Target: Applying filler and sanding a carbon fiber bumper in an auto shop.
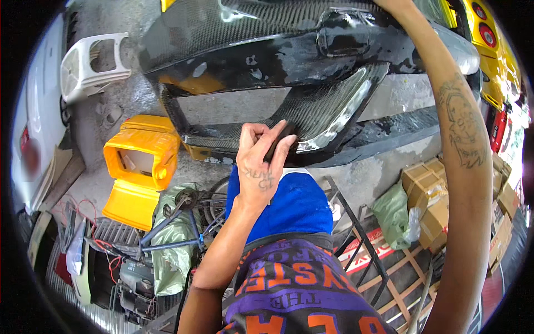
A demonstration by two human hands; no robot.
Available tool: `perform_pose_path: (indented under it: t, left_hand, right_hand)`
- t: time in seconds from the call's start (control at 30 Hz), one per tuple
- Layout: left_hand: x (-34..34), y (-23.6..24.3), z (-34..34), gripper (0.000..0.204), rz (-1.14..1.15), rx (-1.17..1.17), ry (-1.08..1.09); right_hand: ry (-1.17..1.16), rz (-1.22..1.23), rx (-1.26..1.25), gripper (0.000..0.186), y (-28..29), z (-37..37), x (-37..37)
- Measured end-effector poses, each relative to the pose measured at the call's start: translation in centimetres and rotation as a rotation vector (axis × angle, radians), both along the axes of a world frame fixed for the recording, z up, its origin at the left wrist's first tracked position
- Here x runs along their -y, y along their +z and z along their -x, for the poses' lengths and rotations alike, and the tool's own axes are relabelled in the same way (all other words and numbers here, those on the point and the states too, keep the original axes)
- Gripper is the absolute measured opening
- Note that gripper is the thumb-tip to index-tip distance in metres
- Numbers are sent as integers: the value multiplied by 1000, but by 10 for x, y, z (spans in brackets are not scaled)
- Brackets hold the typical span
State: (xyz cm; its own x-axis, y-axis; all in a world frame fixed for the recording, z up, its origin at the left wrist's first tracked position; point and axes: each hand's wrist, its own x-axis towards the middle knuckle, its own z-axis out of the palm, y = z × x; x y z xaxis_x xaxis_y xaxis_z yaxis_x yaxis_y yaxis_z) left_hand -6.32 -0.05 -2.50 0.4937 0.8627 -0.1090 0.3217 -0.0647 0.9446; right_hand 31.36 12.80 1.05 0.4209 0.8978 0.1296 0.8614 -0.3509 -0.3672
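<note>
A large carbon-fibre car bumper [233, 61] spans the space before me, its woven surface partly glossy and partly covered in black, with pale patches. My left hand [260, 153] is closed around a small dark pad [280, 143], thumb and fingers on either side. It presses the pad against the lower, near part of the bumper, beside a curved woven section with a whitish, dull edge. Far off at the top, my right hand [390, 3] rests at the bumper's upper edge. Its fingers are cut off by the picture's rim.
A yellow plastic container [140, 145] and a white plastic stool [83, 67] are on the left, near a pale car [39, 106]. A bicycle frame [172, 228] lies lower left. Cardboard boxes [425, 189] stand at right, below a yellow car [489, 50].
</note>
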Motion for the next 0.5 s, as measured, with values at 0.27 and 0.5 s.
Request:
perform_pose_path:
  t: [0.27,0.5]
  left_hand:
    - [17,16,-9,32,-125,-155,-125]
    - [36,27,-30,19,-203,-163,-41]
  right_hand:
    - [6,-28,-93,97,-34,11,-14]
    - [-20,-32,-159,93,-47,13,-22]
